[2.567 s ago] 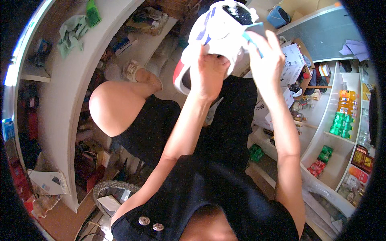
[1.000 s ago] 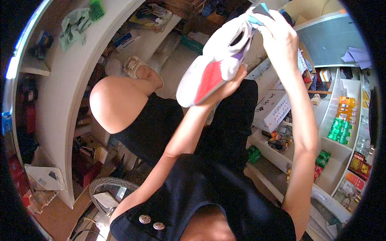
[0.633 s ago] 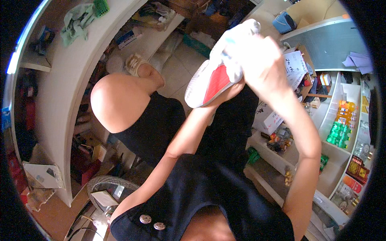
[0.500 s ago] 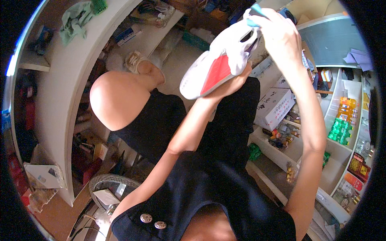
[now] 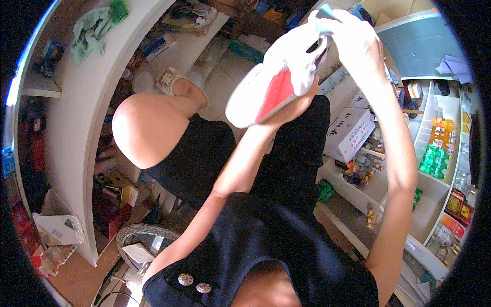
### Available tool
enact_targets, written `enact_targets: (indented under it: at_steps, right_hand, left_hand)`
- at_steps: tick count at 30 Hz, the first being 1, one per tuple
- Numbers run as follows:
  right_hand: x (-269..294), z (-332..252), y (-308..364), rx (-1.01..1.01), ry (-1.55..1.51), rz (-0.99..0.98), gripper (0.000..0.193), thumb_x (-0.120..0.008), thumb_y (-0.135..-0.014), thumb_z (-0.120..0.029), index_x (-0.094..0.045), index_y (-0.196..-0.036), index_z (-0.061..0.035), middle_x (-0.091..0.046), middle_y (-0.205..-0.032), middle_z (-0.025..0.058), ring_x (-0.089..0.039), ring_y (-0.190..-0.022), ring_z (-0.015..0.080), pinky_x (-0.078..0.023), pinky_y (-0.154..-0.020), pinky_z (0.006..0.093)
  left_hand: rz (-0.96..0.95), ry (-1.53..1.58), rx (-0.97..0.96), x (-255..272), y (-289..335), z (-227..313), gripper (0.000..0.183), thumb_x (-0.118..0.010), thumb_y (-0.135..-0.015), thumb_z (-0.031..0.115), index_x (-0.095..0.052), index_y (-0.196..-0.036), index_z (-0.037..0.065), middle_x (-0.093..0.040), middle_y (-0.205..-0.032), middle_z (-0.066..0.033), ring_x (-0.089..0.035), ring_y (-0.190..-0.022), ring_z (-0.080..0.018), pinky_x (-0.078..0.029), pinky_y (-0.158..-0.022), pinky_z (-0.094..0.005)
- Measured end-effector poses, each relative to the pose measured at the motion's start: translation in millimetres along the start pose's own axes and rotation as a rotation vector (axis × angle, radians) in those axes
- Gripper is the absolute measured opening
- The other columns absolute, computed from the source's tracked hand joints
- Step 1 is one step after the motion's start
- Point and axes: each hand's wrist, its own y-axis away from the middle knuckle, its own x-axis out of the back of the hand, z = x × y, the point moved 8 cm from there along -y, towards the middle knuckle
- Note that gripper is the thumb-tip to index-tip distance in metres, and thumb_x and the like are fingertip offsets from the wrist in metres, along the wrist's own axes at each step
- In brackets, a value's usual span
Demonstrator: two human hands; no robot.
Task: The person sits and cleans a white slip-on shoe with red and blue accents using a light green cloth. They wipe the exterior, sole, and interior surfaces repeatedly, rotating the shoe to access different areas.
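A white sneaker (image 5: 250,94) with a red panel on its side is held up in front of me, tilted, its toe toward the lower left. My left hand (image 5: 299,107) is closed round its underside, with the fingers partly hidden behind the shoe. At the shoe's upper end my right hand (image 5: 353,43) is closed on a small light-blue thing (image 5: 326,12). That thing lies against the shoe's opening; whether it is a cloth or a brush I cannot tell. Strong light washes out the right fingers.
On the right, shelves hold orange bottles (image 5: 443,132) and green bottles (image 5: 434,161), beside a white carton (image 5: 350,133). A green cloth (image 5: 89,33) and a green brush (image 5: 118,11) lie on the white counter (image 5: 76,123) at left. A wheel (image 5: 125,238) stands at lower left.
The right hand and the light-blue thing have shifted slightly at the shoe's upper end. The shoe has moved a little left and stays in the left hand.
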Motion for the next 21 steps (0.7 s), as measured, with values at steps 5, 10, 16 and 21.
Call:
enact_targets:
  at_steps: [5, 10, 16, 21]
  right_hand:
    - [6.9, -50.5, 21.5, 0.111, -0.107, 0.016, 0.018, -0.057, -0.087, -0.011, -0.070, -0.100, -0.0123, -0.069, -0.100, 0.0105, -0.064, -0.083, 0.0224, -0.051, -0.076, 0.0371]
    - [7.6, -50.0, 10.8, 0.159, 0.018, -0.078, 0.017, -0.058, -0.088, -0.012, -0.070, -0.099, -0.0110, -0.069, -0.097, 0.0104, -0.064, -0.082, 0.0218, -0.049, -0.069, 0.0356]
    - [-3.6, -17.9, 24.7, -0.034, 0.075, -0.133, 0.024, -0.053, -0.087, -0.006, -0.070, -0.104, -0.0123, -0.069, -0.096, 0.0089, -0.063, -0.084, 0.0204, -0.047, -0.074, 0.0351]
    - [3.6, -44.5, 14.2, 0.059, -0.093, -0.084, 0.025, -0.054, -0.085, -0.006, -0.069, -0.104, -0.0106, -0.068, -0.105, 0.0111, -0.063, -0.084, 0.0214, -0.047, -0.073, 0.0347]
  left_hand:
    - [-0.039, 0.025, -0.120, -11.3, -0.6, 3.9, 0.037, -0.058, -0.087, 0.032, -0.058, -0.118, 0.013, -0.064, -0.113, -0.0104, -0.059, -0.108, -0.0314, -0.046, -0.093, -0.0408]
    - [0.027, -0.009, -0.025, -0.2, 4.9, -5.6, 0.033, -0.056, -0.089, 0.031, -0.059, -0.115, 0.011, -0.065, -0.108, -0.0099, -0.061, -0.106, -0.0267, -0.047, -0.088, -0.0404]
    - [-0.230, 0.371, 0.211, -23.0, -1.6, -28.9, 0.045, -0.061, -0.085, 0.039, -0.056, -0.119, 0.010, -0.062, -0.115, -0.0103, -0.058, -0.111, -0.0251, -0.044, -0.097, -0.0395]
    - [-0.046, 0.104, -0.028, 6.9, -13.0, 1.8, 0.037, -0.064, -0.080, 0.032, -0.062, -0.109, 0.007, -0.067, -0.098, -0.0140, -0.064, -0.093, -0.0281, -0.050, -0.083, -0.0411]
